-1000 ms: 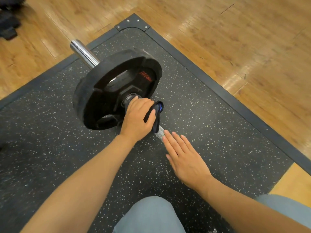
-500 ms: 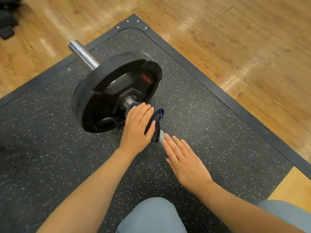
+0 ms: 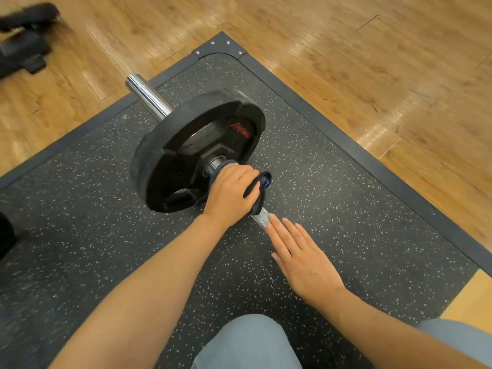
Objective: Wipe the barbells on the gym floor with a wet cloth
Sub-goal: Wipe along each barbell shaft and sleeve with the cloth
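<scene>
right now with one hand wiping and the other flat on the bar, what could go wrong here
The left hand wraps the cloth round the bar right against the weight plate, so knuckles could get pinched there. The barbell rests on one round plate; only the open right hand steadies it, so it might roll. A loose cloth end could snag.

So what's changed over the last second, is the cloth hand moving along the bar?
Barely. The left hand slid the dark cloth a little down the bar, away from the weight plate, then back up against the collar. The right hand stayed flat on the bar, and the barbell didn't roll.
</scene>
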A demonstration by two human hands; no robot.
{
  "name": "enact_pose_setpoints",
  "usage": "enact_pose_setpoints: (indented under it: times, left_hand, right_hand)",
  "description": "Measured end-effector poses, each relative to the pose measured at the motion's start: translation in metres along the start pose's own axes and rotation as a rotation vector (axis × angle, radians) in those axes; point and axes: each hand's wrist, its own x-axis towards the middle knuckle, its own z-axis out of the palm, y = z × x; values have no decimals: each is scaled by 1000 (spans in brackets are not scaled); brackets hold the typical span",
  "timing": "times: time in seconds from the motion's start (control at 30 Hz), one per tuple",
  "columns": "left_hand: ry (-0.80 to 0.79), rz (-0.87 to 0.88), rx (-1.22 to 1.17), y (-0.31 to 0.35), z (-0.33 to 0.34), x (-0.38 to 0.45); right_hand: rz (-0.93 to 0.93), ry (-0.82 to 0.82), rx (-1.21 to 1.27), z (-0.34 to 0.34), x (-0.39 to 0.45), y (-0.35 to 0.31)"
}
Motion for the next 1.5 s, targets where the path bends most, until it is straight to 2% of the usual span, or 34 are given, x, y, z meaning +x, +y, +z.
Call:
enact_pose_setpoints:
  times: [0.13,0.3,0.53,0.7,0.9,1.07,1.23,1.37,1.5]
  left_hand:
    - [31,84,46,3,0,-16]
    - [-21,97,76,5,-2,-24]
    - [-34,198,46,-1,-17,-44]
    - [-30,161,52,3,-31,-55]
    - [67,75,147,17,-49,-66]
    - [81,44,202,35,-72,-64]
    - [57,5,198,66,-113,-58]
    - [13,-19,224,98,-166,-50]
    - [33,4,231,127,-229,-40]
  right_hand:
    - [-5,21,8,2,0,-3]
    - [-1,29,14,2,0,-4]
    - [10,-25,13,0,0,-3]
    - [19,-59,11,-5,2,-5]
    - [28,-90,25,-11,3,-7]
    - [64,-216,9,-28,4,-8]
    - [39,-347,-4,-86,7,-11]
    - [47,-366,14,-158,9,-19]
    - [56,-468,74,-237,14,-37]
